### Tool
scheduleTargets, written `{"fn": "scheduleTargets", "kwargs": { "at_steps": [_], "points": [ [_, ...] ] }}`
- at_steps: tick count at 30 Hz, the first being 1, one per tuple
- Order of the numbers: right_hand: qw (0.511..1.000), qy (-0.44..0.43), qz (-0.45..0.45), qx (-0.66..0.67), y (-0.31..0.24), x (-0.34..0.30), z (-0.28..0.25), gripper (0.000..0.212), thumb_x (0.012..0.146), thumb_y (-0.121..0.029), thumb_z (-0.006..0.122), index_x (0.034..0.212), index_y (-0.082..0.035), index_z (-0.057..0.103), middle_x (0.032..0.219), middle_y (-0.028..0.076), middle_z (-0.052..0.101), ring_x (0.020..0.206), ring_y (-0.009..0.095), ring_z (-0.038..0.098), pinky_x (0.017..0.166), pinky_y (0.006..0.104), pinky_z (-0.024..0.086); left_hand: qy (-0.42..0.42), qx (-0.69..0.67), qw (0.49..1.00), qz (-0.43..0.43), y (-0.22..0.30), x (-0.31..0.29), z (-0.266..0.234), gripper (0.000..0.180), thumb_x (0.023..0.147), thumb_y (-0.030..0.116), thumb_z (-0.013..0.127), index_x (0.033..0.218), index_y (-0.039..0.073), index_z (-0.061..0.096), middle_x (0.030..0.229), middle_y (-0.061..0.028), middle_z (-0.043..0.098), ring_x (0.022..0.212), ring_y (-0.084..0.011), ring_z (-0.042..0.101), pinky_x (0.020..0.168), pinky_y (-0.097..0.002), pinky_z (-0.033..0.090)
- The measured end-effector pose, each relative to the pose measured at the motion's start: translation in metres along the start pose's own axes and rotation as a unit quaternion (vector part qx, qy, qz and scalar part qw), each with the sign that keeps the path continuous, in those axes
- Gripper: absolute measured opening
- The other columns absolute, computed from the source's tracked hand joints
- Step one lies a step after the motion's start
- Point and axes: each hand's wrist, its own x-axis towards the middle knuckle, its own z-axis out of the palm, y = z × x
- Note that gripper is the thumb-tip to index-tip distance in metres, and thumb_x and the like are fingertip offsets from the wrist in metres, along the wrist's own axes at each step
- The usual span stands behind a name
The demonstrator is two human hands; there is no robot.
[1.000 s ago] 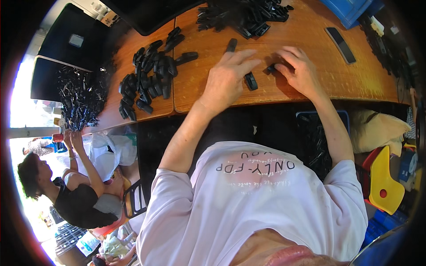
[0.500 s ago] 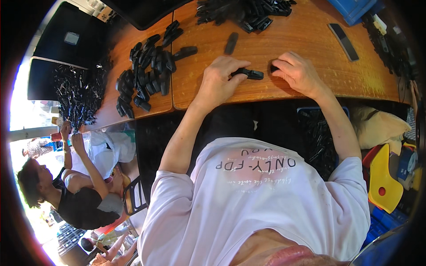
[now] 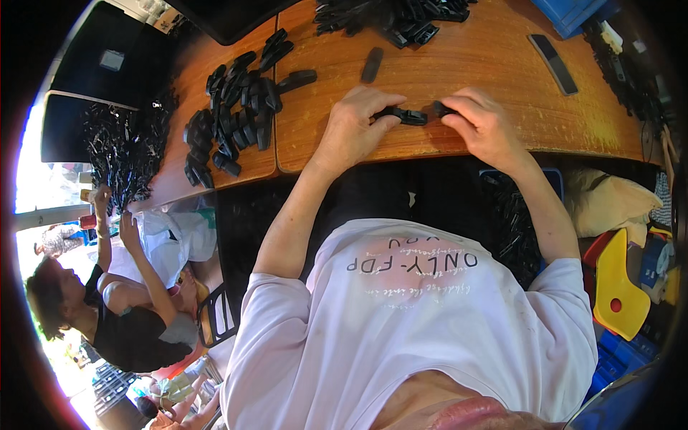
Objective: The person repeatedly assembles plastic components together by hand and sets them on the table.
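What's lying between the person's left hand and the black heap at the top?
In the head view, a single elongated black piece lies on the wooden table between the left hand and the heap of black parts, clear of the heap.

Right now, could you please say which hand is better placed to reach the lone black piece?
Probably the left hand: it lies nearer the lone black piece, though holding a black part.

Dark capital letters [image 3: 412,266] and pale script [image 3: 430,290] on the white shirt [image 3: 423,337]
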Motion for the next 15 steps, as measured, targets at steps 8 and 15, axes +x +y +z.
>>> {"fn": "scheduleTargets", "kwargs": {
  "at_steps": [8,15],
  "points": [
    [0.997,-0.038,-0.067,0.014,-0.008,0.015,0.01,0.021,0.085,-0.003,0.079,0.103,0.004,0.072,0.1,0.016,0.066,0.095,0.035,0.066,0.081,0.0443,0.056,-0.006,-0.03,0.999,-0.04,0.002,0.001,-0.001,0.038,0.08,0.0,0.083,0.117,0.004,0.079,0.103,-0.0128,0.078,0.096,-0.0276,0.071,0.086,-0.0357,0.057],
    [0.989,0.011,-0.149,0.003,-0.008,0.036,0.032,0.017,0.077,-0.004,0.079,0.084,-0.001,0.064,0.09,0.014,0.059,0.083,0.034,0.062,0.071,0.0456,0.052,0.005,0.0,1.0,0.014,0.0,0.009,0.003,0.04,0.078,-0.002,0.081,0.118,0.004,0.078,0.101,-0.0129,0.077,0.095,-0.0278,0.072,0.083,-0.0356,0.059]
  ]
}}
